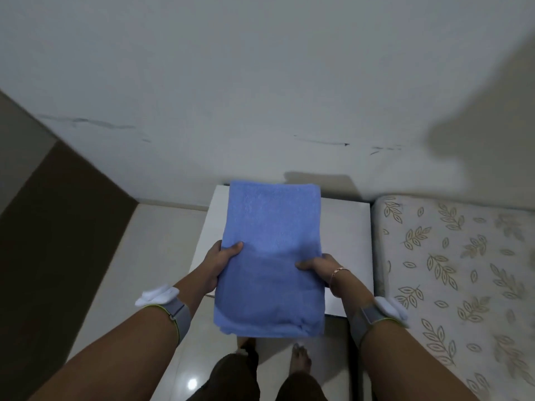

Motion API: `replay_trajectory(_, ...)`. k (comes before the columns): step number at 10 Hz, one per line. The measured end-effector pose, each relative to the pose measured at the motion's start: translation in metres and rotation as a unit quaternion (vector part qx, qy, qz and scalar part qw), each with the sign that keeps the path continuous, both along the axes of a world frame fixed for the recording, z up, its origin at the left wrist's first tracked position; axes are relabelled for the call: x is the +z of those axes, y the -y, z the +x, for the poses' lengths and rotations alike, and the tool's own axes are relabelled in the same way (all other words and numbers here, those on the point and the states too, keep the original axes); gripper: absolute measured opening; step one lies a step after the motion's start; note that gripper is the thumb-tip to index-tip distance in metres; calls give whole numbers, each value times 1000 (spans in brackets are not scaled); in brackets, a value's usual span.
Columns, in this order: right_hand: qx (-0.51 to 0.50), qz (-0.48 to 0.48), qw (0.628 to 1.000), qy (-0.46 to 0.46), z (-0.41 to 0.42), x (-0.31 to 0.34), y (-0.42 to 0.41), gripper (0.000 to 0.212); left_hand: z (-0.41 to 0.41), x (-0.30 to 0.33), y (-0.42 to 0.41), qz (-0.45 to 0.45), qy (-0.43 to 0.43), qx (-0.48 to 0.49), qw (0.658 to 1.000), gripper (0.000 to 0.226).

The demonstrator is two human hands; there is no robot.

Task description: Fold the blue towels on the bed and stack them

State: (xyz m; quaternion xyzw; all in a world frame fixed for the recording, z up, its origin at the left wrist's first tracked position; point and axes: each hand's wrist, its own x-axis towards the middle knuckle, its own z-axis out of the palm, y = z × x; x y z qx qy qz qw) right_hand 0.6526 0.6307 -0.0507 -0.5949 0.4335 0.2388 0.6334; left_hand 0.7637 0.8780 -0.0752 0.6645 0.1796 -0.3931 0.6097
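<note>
Towel: here it is, a blue towel point(269, 256), already folded into a thick, tidy rectangle, carried flat out in front of the person.
Where it is: up in the air above a white counter point(347, 241), its far end over the counter top and its near end hanging out past the front edge, over the floor point(156, 256).
Left hand: the left hand point(221, 263) is clamped on the towel's left edge, thumb on top, fingers tucked under it.
Right hand: the right hand point(320, 266) mirrors it on the right edge, thumb pressed on top, a thin bracelet point(337, 272) at the wrist.
Bed: the mattress point(451, 270) with its leaf print sits just beside the counter on the right (no other towels on the part that shows).
Step in hand: folding looks finished for this one; this reads as the placing step, the bundle going to the counter.
Stack so far: nothing visible on the counter under the towel, so this may be the base of the stack, though the towel hides much of the top.
Next move calls for: a level lowering, both hands releasing together so the layers don't spring open, edges square to the counter.
</note>
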Motion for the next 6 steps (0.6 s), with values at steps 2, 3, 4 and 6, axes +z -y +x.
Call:
replay_trajectory(2,-59,-30,998,0,43,-67,20,81,54,-75,34,-20,-11,-1,1000,47)
replay_trajectory(3,-91,-37,995,8,55,-88,33,87,73,-97,51,-20,9,-14,1000,46)
replay_trajectory(4,-107,-42,993,2,64,-102,37,98,86,-109,54,12,23,-40,999,61)
replay_trajectory(6,-74,-162,984,-2,66,-107,38,110,93,-104,59,107,87,-211,968,90)
